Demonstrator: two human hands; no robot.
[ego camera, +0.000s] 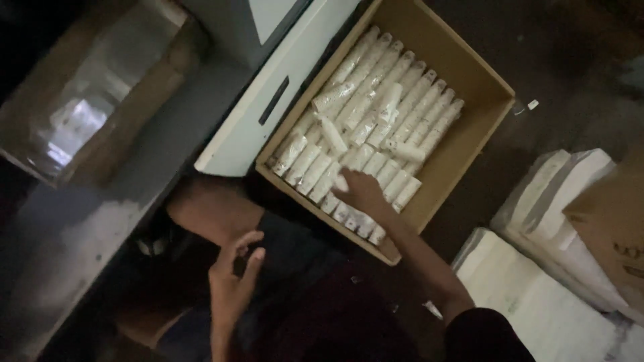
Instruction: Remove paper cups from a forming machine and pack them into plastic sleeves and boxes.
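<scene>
Floor [537,60]: dark, dim, bare patch at upper right & betw. the boxes.
Cardboard box [469,74]: open-top, sits on floor at centre, set at a slant; filled w/ rows of pale wrapped rolls [376,114] lying side by side, a few loose ones crosswise on top.
Small white scrap [532,104]: on floor just beside box's right corner.
White bundles [557,194]: stacked on floor at right, wrapped, near the box but apart.
Brown carton [610,221]: far right, resting on the white bundles.
Pale cabinet [261,114]: on floor, touching box's left side.
Clear-lined box [100,100]: upper left, blurred, contents can't tell.
</scene>
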